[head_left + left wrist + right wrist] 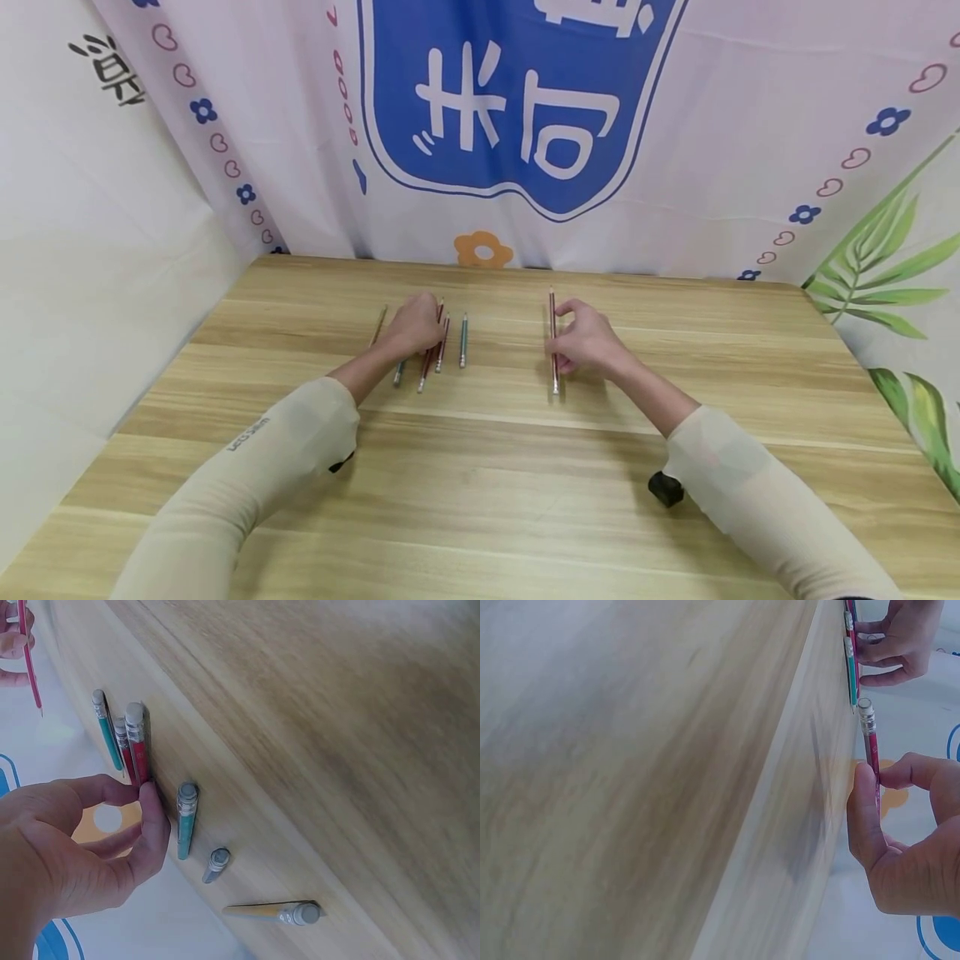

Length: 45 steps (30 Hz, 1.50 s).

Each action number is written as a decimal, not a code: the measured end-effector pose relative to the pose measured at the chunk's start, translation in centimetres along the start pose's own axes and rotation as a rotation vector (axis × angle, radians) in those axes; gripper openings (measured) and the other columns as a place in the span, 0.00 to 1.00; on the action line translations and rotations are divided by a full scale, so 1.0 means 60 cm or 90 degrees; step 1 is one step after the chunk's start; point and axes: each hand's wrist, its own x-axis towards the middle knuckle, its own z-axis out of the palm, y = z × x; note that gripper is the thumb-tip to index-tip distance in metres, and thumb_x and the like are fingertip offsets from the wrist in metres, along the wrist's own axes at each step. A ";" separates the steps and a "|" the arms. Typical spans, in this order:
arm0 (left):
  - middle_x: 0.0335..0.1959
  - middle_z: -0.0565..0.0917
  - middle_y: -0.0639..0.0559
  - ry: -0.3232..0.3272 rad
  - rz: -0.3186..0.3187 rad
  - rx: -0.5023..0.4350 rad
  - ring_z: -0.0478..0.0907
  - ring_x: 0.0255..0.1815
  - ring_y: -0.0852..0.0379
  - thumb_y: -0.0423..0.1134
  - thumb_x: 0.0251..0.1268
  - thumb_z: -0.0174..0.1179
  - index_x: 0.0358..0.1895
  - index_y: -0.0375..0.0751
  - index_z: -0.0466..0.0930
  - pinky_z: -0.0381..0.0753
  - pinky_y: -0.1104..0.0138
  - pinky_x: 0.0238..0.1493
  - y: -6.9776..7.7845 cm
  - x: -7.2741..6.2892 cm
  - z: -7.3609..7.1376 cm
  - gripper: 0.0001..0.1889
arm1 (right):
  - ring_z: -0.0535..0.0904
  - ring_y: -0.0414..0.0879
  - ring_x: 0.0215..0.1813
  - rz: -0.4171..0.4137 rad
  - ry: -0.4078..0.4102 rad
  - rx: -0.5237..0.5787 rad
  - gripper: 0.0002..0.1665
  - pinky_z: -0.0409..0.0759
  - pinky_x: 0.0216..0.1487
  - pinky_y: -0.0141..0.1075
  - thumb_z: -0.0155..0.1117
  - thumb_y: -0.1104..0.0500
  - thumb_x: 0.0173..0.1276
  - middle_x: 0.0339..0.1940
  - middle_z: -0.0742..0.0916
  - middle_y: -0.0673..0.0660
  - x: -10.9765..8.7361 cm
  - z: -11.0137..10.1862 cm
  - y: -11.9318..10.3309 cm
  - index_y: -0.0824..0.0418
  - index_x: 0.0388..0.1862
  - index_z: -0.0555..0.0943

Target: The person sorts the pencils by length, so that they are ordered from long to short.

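My left hand (416,327) reaches into a loose group of pencils on the table. Its thumb and forefinger pinch a red pencil (136,742), whose eraser end points back toward me. Another red pencil (442,348) and a teal pencil (463,342) lie just right of that hand. To its left are a second teal pencil (187,821), a pencil with a grey end (217,864) and a yellow pencil (259,909). Apart from the group, my right hand (588,340) pinches a red pencil (872,746) by its sides, tip pointing away, above the tabletop.
The wood-grain table (472,483) ends at a hanging cloth (300,167) with a blue emblem along the back. White wall (90,250) stands at the left, and a leaf-patterned surface (877,275) at the right. A dark wrist device (665,489) shows under the right sleeve.
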 end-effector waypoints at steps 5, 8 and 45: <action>0.11 0.70 0.53 0.004 -0.001 0.003 0.71 0.10 0.59 0.21 0.64 0.53 0.17 0.43 0.64 0.71 0.74 0.10 0.001 0.001 0.001 0.19 | 0.83 0.44 0.22 0.001 0.001 0.002 0.39 0.91 0.28 0.38 0.68 0.73 0.63 0.35 0.88 0.66 -0.002 -0.005 0.001 0.70 0.71 0.65; 0.12 0.69 0.53 0.006 -0.002 0.004 0.72 0.10 0.58 0.21 0.64 0.53 0.17 0.43 0.64 0.73 0.74 0.10 0.001 0.001 0.001 0.19 | 0.83 0.44 0.22 0.002 0.000 0.005 0.39 0.90 0.28 0.37 0.68 0.73 0.63 0.34 0.87 0.66 -0.003 -0.008 0.003 0.70 0.71 0.65; 0.47 0.84 0.28 -0.027 -0.024 -0.131 0.83 0.23 0.54 0.26 0.68 0.63 0.65 0.19 0.72 0.92 0.62 0.33 0.004 -0.002 -0.033 0.25 | 0.82 0.44 0.26 0.073 -0.025 0.034 0.40 0.90 0.30 0.35 0.63 0.71 0.68 0.35 0.85 0.63 -0.016 -0.080 0.053 0.71 0.76 0.59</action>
